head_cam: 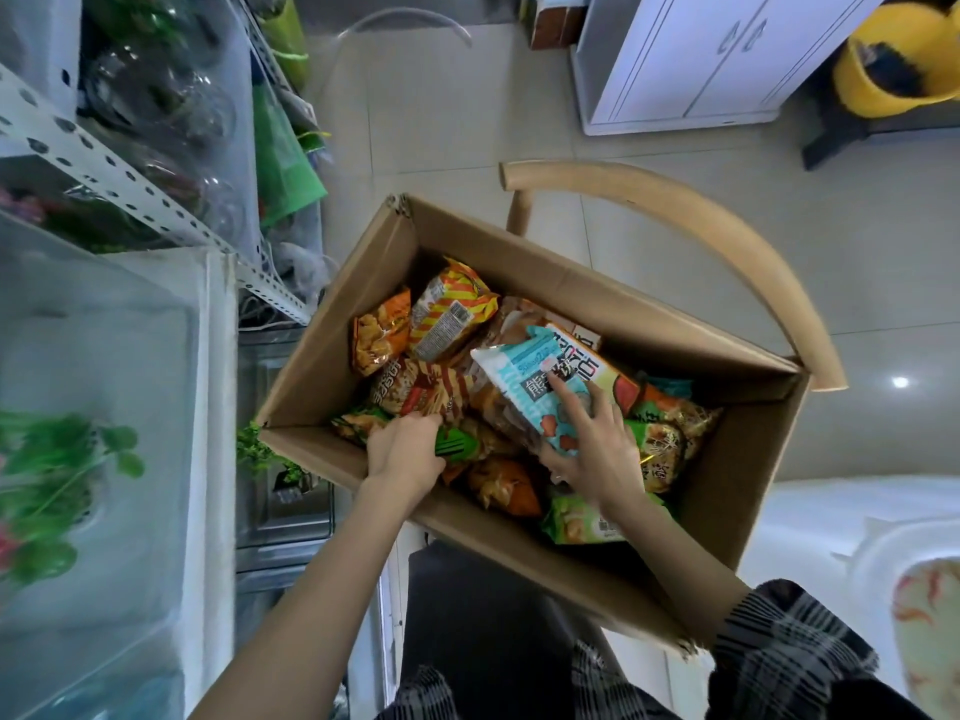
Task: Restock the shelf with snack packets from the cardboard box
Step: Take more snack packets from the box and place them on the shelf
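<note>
Snack packets (452, 324), orange, striped and green, are lying heaped loose inside the open cardboard box (519, 553), which is sitting in front of the person, just beside the shelf (130, 184) on the left. Right hand (592, 449) is holding a light-blue packet (524, 376), forefinger stretching flat across its face and thumb tucking under its near edge, so the packet is tilting up clear of the heap, probably for lifting out. Left hand (402, 449) is reaching in at the near-left corner, fingers curling down over the end of a green packet (460, 446); by judgement it is either taking a second item or parting the pile. Shelf is showing a perforated white metal rail with clear-wrapped goods behind; its stock is too blurred to tell. Wooden chair (727, 236) is curving round the box's far side. White cabinet (685, 59) is standing well beyond. Box walls are rising between heap and shelf, so each packet is likely needing a lift over the rim.
</note>
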Motion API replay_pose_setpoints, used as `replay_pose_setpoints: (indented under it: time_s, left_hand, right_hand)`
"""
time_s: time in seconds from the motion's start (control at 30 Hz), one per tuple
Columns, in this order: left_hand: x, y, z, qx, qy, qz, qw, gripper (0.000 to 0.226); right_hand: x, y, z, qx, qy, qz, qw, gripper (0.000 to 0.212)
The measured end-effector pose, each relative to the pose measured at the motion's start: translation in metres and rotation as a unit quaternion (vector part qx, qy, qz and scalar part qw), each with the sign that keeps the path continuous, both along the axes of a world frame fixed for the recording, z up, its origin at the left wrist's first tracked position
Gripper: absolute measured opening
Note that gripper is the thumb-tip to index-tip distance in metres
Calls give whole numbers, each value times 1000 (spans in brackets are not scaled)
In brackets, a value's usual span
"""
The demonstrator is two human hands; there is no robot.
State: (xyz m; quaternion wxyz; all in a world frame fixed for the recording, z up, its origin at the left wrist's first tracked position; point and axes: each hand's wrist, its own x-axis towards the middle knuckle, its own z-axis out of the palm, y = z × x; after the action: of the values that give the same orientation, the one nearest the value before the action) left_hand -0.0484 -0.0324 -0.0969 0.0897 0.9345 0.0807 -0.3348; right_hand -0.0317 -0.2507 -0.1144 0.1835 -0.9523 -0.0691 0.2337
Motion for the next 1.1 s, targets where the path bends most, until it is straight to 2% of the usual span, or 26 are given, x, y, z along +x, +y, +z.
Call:
replay_pose_setpoints:
  time_s: [0.13, 0.3, 0.4, 0.47, 0.5, 0.67, 0.83, 1.1]
  left_hand:
    - [5, -1, 0, -29, -13, 26, 999, 41]
    - [9, 3, 10, -153, -59, 154, 974, 20]
    - [8, 10, 18, -233, -114, 230, 938, 15]
    - [6, 17, 31, -269, -140, 272, 913, 1]
    - [6, 19, 38, -288, -150, 294, 899, 5]
    - [0, 35, 79, -424, -167, 431, 779, 7]
    - [-10, 50, 121, -452, -200, 449, 744, 5]
    - [-35, 70, 186, -437, -300, 450, 719, 8]
  right_hand:
    - [4, -14, 4, 19, -4, -59, 998, 77]
    - [5, -16, 9, 44, 2, -82, 996, 75]
    - [4, -12, 19, 55, 1, -85, 995, 74]
    - [4, -8, 29, 65, 0, -86, 994, 74]
    - [4, -7, 35, 73, 1, -86, 994, 75]
    - [8, 6, 75, 127, 0, -69, 990, 80]
    - [6, 27, 123, 171, -23, -42, 984, 77]
    - [-4, 53, 189, 216, -80, 2, 973, 69]
